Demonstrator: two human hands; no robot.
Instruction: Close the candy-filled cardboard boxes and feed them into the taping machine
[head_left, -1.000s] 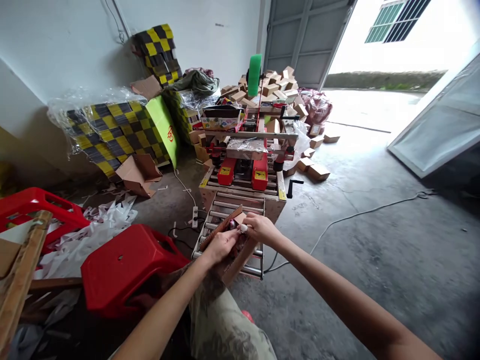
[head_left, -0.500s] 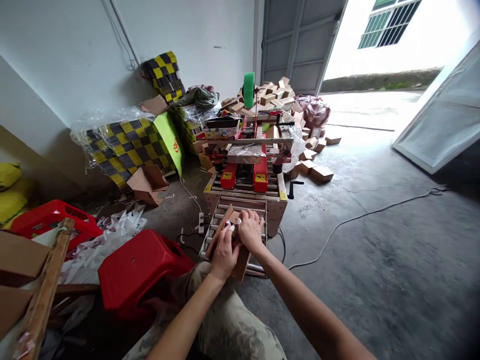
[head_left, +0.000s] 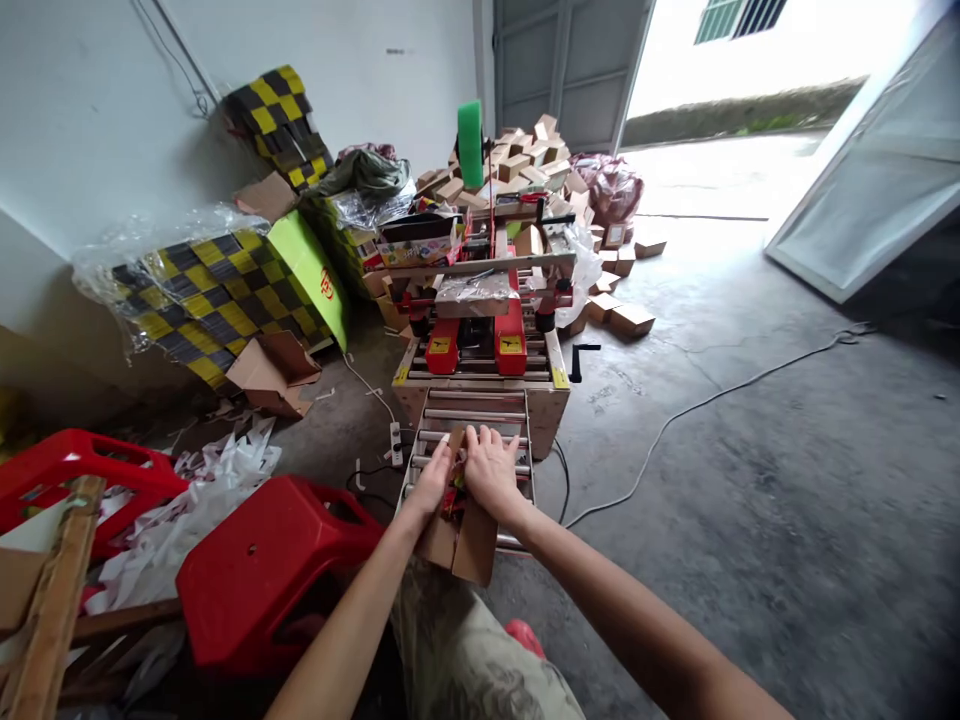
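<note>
An open carton [head_left: 474, 543] is held at the near edge of the roller conveyor [head_left: 475, 416].
Its left side is flanked by the left hand [head_left: 430, 487], fingers together; its right is covered by the right hand [head_left: 491, 472], fingers spread; whether anything is pinched cannot be told. The red contents [head_left: 452, 503] could be crushed by hard pressing, and the carton could be tipped over the near edge by a backward pull. Room for moving is given by rollers [head_left: 475, 397] toward the far edge.
</note>
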